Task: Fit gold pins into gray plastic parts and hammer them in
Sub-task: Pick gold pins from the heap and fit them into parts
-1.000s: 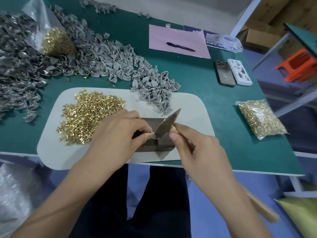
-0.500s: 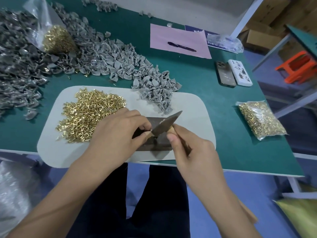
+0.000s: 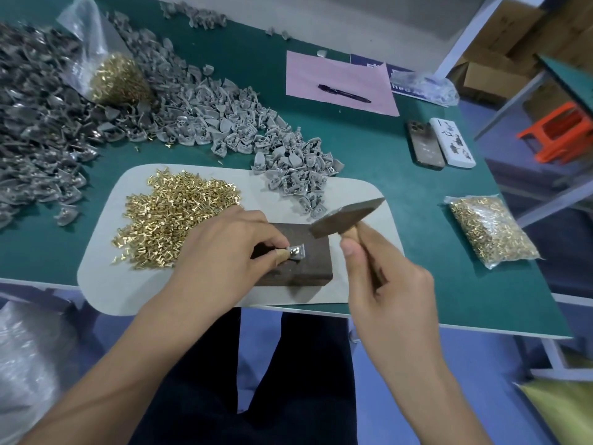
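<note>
Part (image 3: 296, 252) pinched by left hand (image 3: 224, 252) on block (image 3: 298, 268).

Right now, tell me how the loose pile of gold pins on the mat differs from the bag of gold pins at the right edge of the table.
The loose pile of gold pins lies bare on the pale mat; the bag of gold pins is wrapped in clear plastic on the green table. The pile sits just behind the left hand; the bag lies to the right, beyond the right hand. Both hold the same small gold pins.
</note>
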The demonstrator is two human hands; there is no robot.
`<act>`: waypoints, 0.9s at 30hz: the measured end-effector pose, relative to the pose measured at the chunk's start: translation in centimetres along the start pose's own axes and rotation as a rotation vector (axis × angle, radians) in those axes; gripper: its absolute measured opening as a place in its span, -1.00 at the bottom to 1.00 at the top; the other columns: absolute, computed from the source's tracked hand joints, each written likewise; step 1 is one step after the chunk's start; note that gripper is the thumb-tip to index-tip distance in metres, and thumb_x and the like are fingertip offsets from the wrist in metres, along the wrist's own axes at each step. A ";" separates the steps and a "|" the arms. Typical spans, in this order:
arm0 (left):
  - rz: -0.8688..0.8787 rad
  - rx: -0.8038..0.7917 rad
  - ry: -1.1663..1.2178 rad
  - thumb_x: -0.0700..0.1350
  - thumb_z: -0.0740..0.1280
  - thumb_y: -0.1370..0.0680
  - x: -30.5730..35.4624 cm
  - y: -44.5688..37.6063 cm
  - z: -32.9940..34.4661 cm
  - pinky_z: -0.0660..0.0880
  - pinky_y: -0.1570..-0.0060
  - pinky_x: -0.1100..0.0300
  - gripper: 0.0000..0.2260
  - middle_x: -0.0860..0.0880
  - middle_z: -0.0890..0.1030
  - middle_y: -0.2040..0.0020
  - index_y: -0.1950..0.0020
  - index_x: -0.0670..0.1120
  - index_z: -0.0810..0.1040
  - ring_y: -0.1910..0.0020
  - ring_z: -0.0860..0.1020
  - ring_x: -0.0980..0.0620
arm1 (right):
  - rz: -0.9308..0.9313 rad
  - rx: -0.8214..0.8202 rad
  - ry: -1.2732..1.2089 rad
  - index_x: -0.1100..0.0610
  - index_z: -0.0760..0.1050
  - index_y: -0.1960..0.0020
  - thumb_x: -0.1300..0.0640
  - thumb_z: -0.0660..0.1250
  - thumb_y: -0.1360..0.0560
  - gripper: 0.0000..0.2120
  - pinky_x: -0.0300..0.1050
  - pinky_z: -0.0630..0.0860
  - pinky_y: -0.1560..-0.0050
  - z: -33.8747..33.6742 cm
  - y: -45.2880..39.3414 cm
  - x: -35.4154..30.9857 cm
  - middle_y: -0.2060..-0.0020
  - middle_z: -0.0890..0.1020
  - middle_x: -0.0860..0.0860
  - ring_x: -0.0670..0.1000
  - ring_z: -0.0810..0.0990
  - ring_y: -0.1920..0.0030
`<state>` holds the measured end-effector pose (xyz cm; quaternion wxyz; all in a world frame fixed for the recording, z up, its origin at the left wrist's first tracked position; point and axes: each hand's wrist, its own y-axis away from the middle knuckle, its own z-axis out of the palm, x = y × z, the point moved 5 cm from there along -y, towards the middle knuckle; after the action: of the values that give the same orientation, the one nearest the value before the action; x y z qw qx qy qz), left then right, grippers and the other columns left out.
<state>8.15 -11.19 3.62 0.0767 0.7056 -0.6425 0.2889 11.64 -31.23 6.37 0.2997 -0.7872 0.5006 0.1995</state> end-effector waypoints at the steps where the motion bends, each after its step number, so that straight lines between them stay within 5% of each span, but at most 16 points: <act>1: -0.002 0.000 -0.002 0.13 0.48 -0.47 -0.1 0.0 0.0 0.29 0.31 0.17 -0.94 0.23 0.53 0.24 0.11 0.19 0.68 0.14 0.46 0.12 | 0.022 -0.058 -0.003 -0.18 0.54 -0.20 -0.18 0.17 -0.65 -0.76 -0.06 0.47 0.31 0.6 0.2 0.3 0.35 0.51 -0.25 -0.08 0.40 0.36; 4: -0.013 0.005 -0.001 0.15 0.47 -0.48 -0.3 0.1 -0.2 0.33 0.29 0.17 -0.94 0.23 0.54 0.23 0.10 0.20 0.68 0.12 0.47 0.12 | 0.029 -0.141 0.106 -0.26 0.49 -0.18 -0.22 0.17 -0.63 -0.80 -0.03 0.50 0.31 1.1 0.2 0.8 0.37 0.50 -0.25 -0.03 0.39 0.35; 11: -0.024 -0.010 0.016 0.16 0.45 -0.49 -0.2 0.0 -0.3 0.39 0.26 0.15 -0.92 0.20 0.55 0.22 0.10 0.21 0.68 0.10 0.47 0.11 | -0.041 0.039 -0.004 -0.25 0.53 -0.19 -0.21 0.17 -0.64 -0.79 -0.21 0.28 0.38 -1.2 -1.1 -0.2 0.37 0.47 -0.23 -0.05 0.36 0.41; 15: -0.019 -0.022 0.013 0.20 0.41 -0.49 -0.4 -0.1 -0.2 0.37 0.24 0.16 -0.88 0.21 0.54 0.22 0.08 0.22 0.67 0.08 0.46 0.13 | 0.004 -0.200 0.104 -0.34 0.46 -0.23 -0.28 0.14 -0.61 -0.76 -0.10 0.47 0.29 0.7 -0.6 0.0 0.36 0.50 -0.35 -0.11 0.39 0.36; 17: -0.013 -0.025 0.013 0.21 0.41 -0.48 -0.4 -0.2 -0.1 0.34 0.25 0.17 -0.88 0.21 0.54 0.22 0.08 0.22 0.67 0.08 0.45 0.15 | -0.026 -0.192 0.180 -0.43 0.40 -0.20 -0.32 0.14 -0.58 -0.79 -0.07 0.56 0.23 0.1 -1.0 -0.1 0.29 0.55 -0.40 -0.09 0.47 0.32; 19: -0.010 -0.029 0.012 0.21 0.41 -0.48 -0.4 -0.2 -0.1 0.36 0.25 0.16 -0.89 0.21 0.54 0.22 0.09 0.23 0.67 0.07 0.46 0.15 | -0.045 -0.102 0.103 -0.39 0.45 -0.19 -0.31 0.16 -0.58 -0.78 -0.03 0.56 0.26 -1.2 -1.6 -0.3 0.26 0.60 -0.30 -0.06 0.50 0.34; 23: -0.010 -0.010 0.020 0.19 0.44 -0.46 -0.4 -0.2 -0.1 0.40 0.25 0.14 -0.90 0.21 0.55 0.23 0.10 0.22 0.68 0.08 0.49 0.11 | -0.094 0.059 -0.046 -0.21 0.56 -0.17 -0.19 0.19 -0.64 -0.79 -0.33 0.32 0.37 -2.6 -1.7 -1.2 0.38 0.48 -0.24 -0.11 0.39 0.41; 27: -0.002 0.009 -0.006 0.18 0.47 -0.43 -0.3 -0.3 -0.1 0.39 0.27 0.16 -0.90 0.21 0.58 0.23 0.10 0.22 0.71 0.09 0.52 0.10 | -0.005 -0.075 -0.085 -0.14 0.58 -0.14 -0.13 0.21 -0.66 -0.80 -0.33 0.33 0.32 0.0 -0.7 -0.2 0.35 0.50 -0.28 -0.14 0.41 0.37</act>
<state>8.36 -10.81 3.62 0.0719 0.7073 -0.6408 0.2895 12.15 -30.88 6.75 0.2914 -0.7900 0.4776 0.2506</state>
